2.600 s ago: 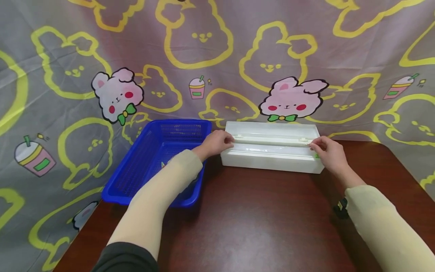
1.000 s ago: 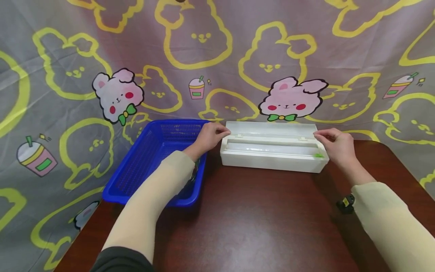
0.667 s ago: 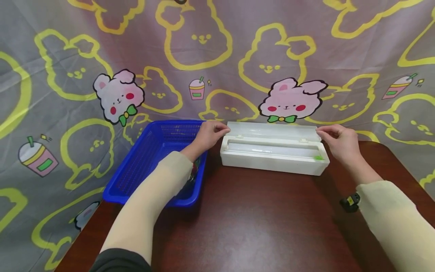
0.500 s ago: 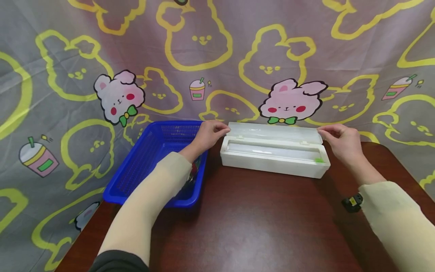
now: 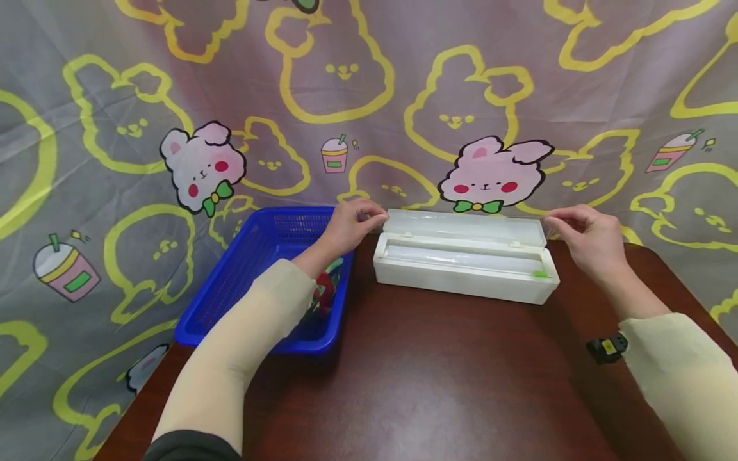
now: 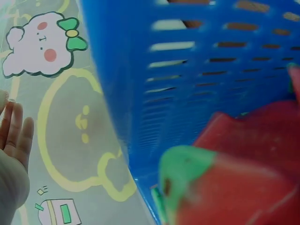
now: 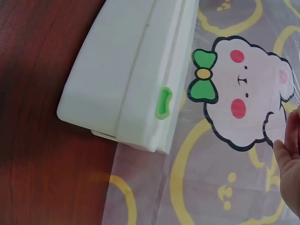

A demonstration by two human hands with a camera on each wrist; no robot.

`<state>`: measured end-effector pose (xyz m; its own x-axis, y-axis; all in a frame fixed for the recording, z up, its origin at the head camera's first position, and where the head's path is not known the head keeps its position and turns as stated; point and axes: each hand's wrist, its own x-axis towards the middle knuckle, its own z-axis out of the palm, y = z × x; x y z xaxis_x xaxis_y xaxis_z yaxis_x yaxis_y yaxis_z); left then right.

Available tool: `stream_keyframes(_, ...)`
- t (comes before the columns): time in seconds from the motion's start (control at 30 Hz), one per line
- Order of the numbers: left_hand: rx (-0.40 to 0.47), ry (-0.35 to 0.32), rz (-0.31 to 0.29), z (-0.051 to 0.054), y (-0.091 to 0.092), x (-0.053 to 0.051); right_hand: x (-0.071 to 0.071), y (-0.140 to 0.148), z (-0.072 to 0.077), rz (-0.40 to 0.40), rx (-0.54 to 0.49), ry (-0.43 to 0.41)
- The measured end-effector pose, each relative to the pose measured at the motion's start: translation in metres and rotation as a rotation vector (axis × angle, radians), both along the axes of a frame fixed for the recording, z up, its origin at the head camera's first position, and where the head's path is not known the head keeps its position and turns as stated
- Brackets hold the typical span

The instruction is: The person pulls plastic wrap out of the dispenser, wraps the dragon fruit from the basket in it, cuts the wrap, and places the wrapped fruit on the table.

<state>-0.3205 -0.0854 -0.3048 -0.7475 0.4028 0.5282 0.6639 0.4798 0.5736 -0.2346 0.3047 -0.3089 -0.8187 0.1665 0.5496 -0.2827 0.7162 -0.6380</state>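
A long white cling film dispenser (image 5: 464, 272) stands on the table with its lid (image 5: 461, 228) tipped up at the back. A green slider (image 7: 164, 103) sits at its right end. My left hand (image 5: 348, 227) pinches with thumb and fingertips beside the lid's left end. At the other end my right hand (image 5: 594, 243) pinches likewise. Faint shiny creases of clear cling film (image 7: 262, 35) show in the right wrist view, running from the dispenser toward the right hand. The film is nearly invisible between the hands in the head view.
Left of the dispenser stands a blue plastic basket (image 5: 216, 282), under my left forearm. Red and green things (image 5: 325, 291) lie in it, partly hidden by the sleeve. A patterned curtain (image 5: 392, 83) hangs right behind the brown table (image 5: 461, 371).
Both hands have risen from the dispenser's front opening to the lid's ends and moved apart, the right hand farther right. The lid leans farther back, and the roll opening shows more.
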Motion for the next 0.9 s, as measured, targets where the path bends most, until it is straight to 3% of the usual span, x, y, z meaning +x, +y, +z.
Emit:
stream_keyframes(0.53, 0.097, -0.038, -0.038, 0.018, 0.000, 0.007, 0.008, 0.002, 0.013, 0.029, 0.002, 0.077)
stream_keyframes(0.9, 0.129, 0.013, -0.048, 0.032, -0.002, 0.013, 0.015, 0.002, 0.027, 0.035, 0.015, 0.074)
